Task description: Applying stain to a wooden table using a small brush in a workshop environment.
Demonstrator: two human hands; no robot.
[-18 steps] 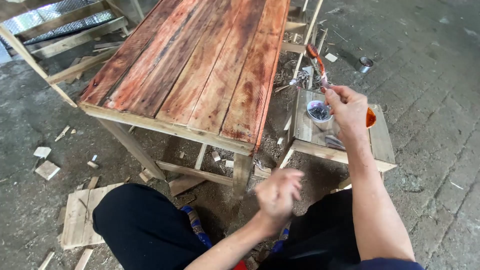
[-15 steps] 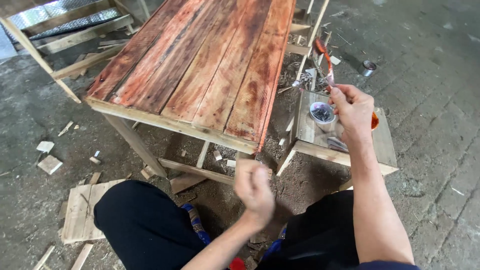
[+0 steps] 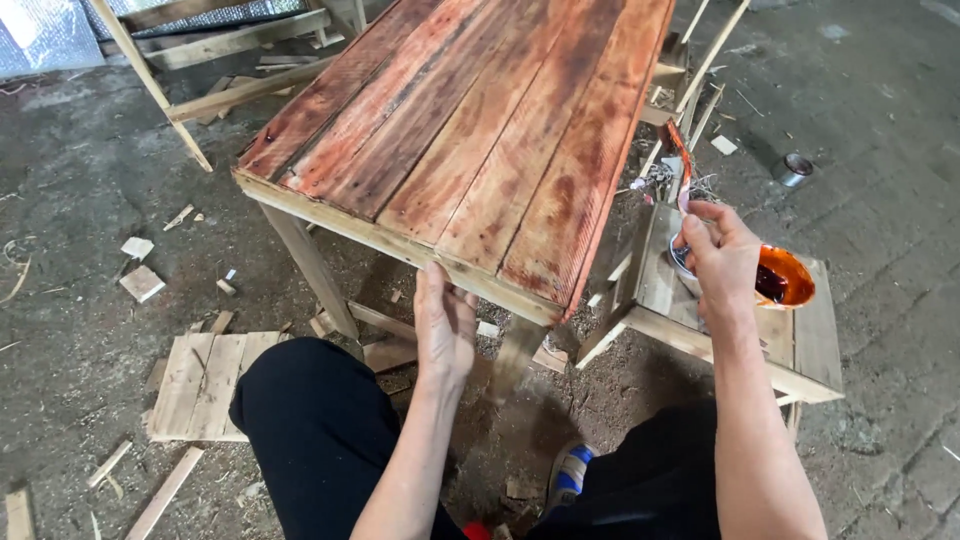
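- Landmark: the red-stained plank worktop (image 3: 470, 140), centre of the view.
- Small slatted panel (image 3: 215, 385) — on the floor, below and left of the worktop's near-left corner.
- Left hand (image 3: 445, 330) — at the worktop's near edge, fingers extended and held together, fingertips touching the edge board.
- Right hand (image 3: 722, 262) — right of the worktop, fingers closed around a brush (image 3: 680, 165) with a red-stained tip pointing up.
- Bowl of red stain (image 3: 785, 278) — just right of that hand, on a low wooden stool (image 3: 815, 350) beside the worktop.
- Small metal tin (image 3: 796, 170) — on the floor, well right of the worktop.
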